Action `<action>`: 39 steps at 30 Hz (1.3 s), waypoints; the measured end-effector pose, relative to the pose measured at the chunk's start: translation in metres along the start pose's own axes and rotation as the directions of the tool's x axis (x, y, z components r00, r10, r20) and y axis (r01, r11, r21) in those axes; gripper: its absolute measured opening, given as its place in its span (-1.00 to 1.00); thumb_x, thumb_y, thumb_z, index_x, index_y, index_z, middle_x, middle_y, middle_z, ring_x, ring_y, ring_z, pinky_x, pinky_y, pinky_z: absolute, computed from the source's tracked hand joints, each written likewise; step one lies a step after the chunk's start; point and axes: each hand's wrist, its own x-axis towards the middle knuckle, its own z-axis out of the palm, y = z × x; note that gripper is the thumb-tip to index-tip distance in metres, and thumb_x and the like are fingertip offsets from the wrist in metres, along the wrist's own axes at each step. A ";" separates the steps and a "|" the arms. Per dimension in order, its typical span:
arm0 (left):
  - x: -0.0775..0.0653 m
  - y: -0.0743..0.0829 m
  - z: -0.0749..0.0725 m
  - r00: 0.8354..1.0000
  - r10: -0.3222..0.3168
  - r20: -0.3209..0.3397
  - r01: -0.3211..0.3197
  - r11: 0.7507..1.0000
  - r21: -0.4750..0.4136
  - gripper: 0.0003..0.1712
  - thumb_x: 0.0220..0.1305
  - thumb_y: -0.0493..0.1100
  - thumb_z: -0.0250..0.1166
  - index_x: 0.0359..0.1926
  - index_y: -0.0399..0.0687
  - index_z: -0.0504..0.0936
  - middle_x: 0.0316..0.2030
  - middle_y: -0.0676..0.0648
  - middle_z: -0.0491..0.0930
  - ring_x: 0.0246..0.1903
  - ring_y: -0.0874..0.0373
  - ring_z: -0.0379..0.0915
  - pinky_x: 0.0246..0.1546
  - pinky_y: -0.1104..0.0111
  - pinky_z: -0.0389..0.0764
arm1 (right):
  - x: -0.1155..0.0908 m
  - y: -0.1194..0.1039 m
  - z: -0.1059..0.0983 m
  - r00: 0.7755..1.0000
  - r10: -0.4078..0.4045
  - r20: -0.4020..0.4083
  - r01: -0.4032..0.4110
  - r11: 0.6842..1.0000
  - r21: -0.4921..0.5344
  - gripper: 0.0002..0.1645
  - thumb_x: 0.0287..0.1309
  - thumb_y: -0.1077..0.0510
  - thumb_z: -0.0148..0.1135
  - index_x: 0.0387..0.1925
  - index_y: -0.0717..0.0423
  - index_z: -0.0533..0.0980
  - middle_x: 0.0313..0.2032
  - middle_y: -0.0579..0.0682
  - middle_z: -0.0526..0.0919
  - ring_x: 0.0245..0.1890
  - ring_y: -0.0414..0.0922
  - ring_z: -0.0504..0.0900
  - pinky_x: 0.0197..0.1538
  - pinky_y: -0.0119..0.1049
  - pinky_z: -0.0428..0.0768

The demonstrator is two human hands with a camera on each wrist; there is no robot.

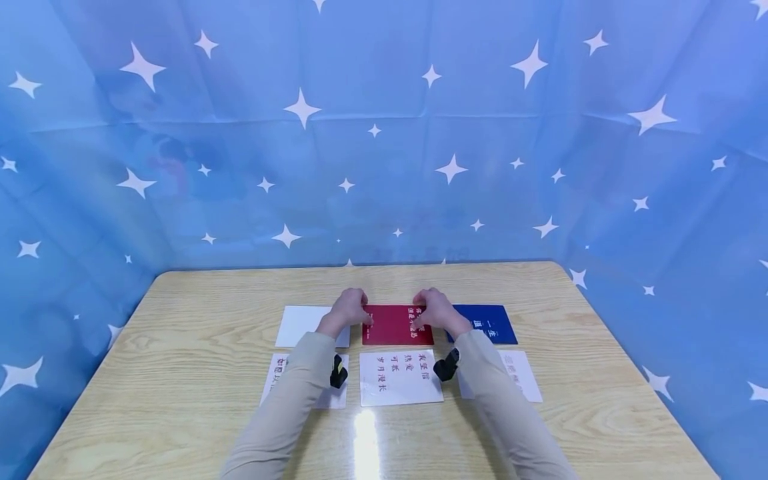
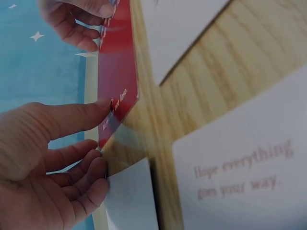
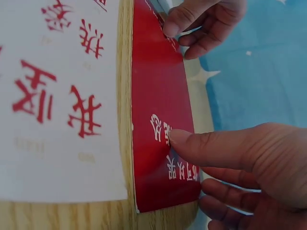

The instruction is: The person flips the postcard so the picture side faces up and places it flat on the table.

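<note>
A red card (image 1: 393,327) with white lettering is in the back row of cards, between both hands. My left hand (image 1: 348,310) pinches its left end; in the left wrist view the thumb (image 2: 79,117) is on the printed face and the other fingers curl at the far edge. At the other end, my right hand (image 1: 440,311) pinches the same card, its thumb (image 3: 211,146) over the white characters. The right wrist view shows the remaining fingers bent behind the card's far edge, their tips partly hidden.
A blank white card (image 1: 303,325) lies left of the red one, a blue card (image 1: 492,323) right of it. In front is a white card with red characters (image 1: 401,379), flanked by two more printed white cards, partly under the forearms. A starry blue curtain (image 1: 384,167) hangs behind the wooden table (image 1: 180,347).
</note>
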 end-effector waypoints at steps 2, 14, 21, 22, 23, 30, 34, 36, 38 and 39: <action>0.001 0.000 0.000 1.000 0.006 -0.002 -0.006 1.000 0.011 -0.57 -0.08 -0.24 0.47 -0.18 -0.32 0.54 -0.25 -0.16 0.51 -0.27 0.03 0.39 -0.22 0.22 0.51 | 0.001 0.000 0.000 1.000 0.001 0.003 -0.001 1.000 -0.006 -0.48 -0.15 0.29 0.47 -0.07 0.25 0.48 -0.09 0.11 0.43 -0.09 0.02 0.44 0.02 -0.08 0.50; 0.005 0.002 -0.001 1.000 -0.005 0.027 0.004 0.999 0.039 -0.58 -0.11 -0.24 0.49 -0.24 -0.30 0.50 -0.28 -0.13 0.43 -0.29 0.05 0.32 -0.25 0.26 0.48 | 0.013 -0.004 -0.009 0.994 -0.030 0.109 0.046 0.988 -0.150 -0.56 -0.16 0.20 0.50 -0.22 0.21 0.48 -0.21 0.04 0.48 -0.20 -0.05 0.39 -0.08 -0.16 0.48; 0.008 0.001 0.000 0.999 -0.002 0.041 0.001 1.000 0.020 -0.54 -0.10 -0.26 0.47 -0.18 -0.29 0.46 -0.27 -0.15 0.45 -0.31 0.04 0.34 -0.25 0.25 0.48 | 0.012 -0.010 -0.012 0.989 -0.028 0.142 0.050 0.987 -0.153 -0.64 -0.13 0.29 0.46 -0.33 0.16 0.42 -0.37 -0.01 0.50 -0.38 -0.08 0.41 -0.31 -0.27 0.45; 0.008 0.001 0.001 0.999 -0.003 0.041 0.003 1.000 0.013 -0.52 -0.09 -0.26 0.47 -0.17 -0.29 0.44 -0.27 -0.15 0.46 -0.31 0.03 0.35 -0.25 0.24 0.48 | 0.012 -0.011 -0.012 0.989 -0.029 0.144 0.050 0.988 -0.145 -0.64 -0.12 0.30 0.45 -0.32 0.17 0.41 -0.37 -0.01 0.50 -0.39 -0.08 0.42 -0.31 -0.26 0.46; 0.008 0.000 0.001 0.999 -0.005 0.039 0.004 1.000 0.007 -0.51 -0.09 -0.26 0.47 -0.15 -0.29 0.43 -0.26 -0.16 0.47 -0.30 0.03 0.35 -0.25 0.24 0.49 | 0.011 -0.011 -0.012 0.990 -0.026 0.138 0.046 0.988 -0.145 -0.62 -0.13 0.29 0.45 -0.31 0.16 0.41 -0.36 -0.01 0.51 -0.38 -0.09 0.43 -0.29 -0.26 0.47; 0.003 0.001 0.002 0.999 -0.032 -0.002 0.032 0.995 -0.094 -0.47 -0.07 -0.28 0.46 -0.08 -0.30 0.42 -0.24 -0.19 0.49 -0.30 0.03 0.38 -0.27 0.26 0.49 | 0.008 0.000 -0.011 0.996 -0.040 0.078 0.051 0.988 -0.145 -0.57 -0.17 0.12 0.51 -0.33 0.20 0.46 -0.38 0.01 0.54 -0.40 -0.10 0.45 -0.30 -0.28 0.47; 0.001 -0.002 0.001 0.999 -0.031 -0.016 0.027 0.980 -0.196 -0.57 -0.06 -0.30 0.45 -0.18 -0.30 0.45 -0.39 -0.13 0.44 -0.44 0.09 0.32 -0.45 0.35 0.40 | 0.006 0.012 -0.014 0.998 -0.020 0.061 0.020 1.000 -0.009 -0.60 -0.14 0.09 0.49 -0.36 0.22 0.49 -0.42 0.02 0.57 -0.46 -0.09 0.50 -0.34 -0.30 0.50; 0.000 -0.005 0.000 0.999 -0.042 -0.017 0.036 0.967 -0.253 -0.63 -0.03 -0.30 0.44 -0.24 -0.27 0.45 -0.46 -0.11 0.40 -0.50 0.11 0.30 -0.51 0.37 0.37 | 0.004 0.017 -0.016 0.998 -0.018 0.067 0.012 0.997 0.083 -0.66 -0.09 0.11 0.46 -0.38 0.22 0.50 -0.45 0.03 0.59 -0.52 -0.09 0.53 -0.36 -0.31 0.50; -0.002 -0.006 -0.001 0.998 -0.058 -0.014 0.051 0.952 -0.301 -0.68 0.01 -0.29 0.42 -0.30 -0.24 0.44 -0.50 -0.08 0.39 -0.53 0.13 0.31 -0.53 0.38 0.38 | 0.001 0.021 -0.019 0.997 -0.021 0.078 0.006 0.983 0.184 -0.73 -0.03 0.15 0.42 -0.41 0.22 0.49 -0.48 0.02 0.59 -0.55 -0.10 0.55 -0.37 -0.30 0.49; -0.003 -0.006 -0.002 0.998 -0.065 -0.015 0.057 0.946 -0.320 -0.70 0.02 -0.29 0.42 -0.34 -0.23 0.43 -0.52 -0.08 0.39 -0.53 0.13 0.32 -0.53 0.37 0.38 | -0.001 0.022 -0.021 0.996 -0.033 0.086 0.013 0.974 0.227 -0.75 0.01 0.17 0.39 -0.43 0.22 0.48 -0.50 0.01 0.60 -0.57 -0.11 0.56 -0.37 -0.29 0.48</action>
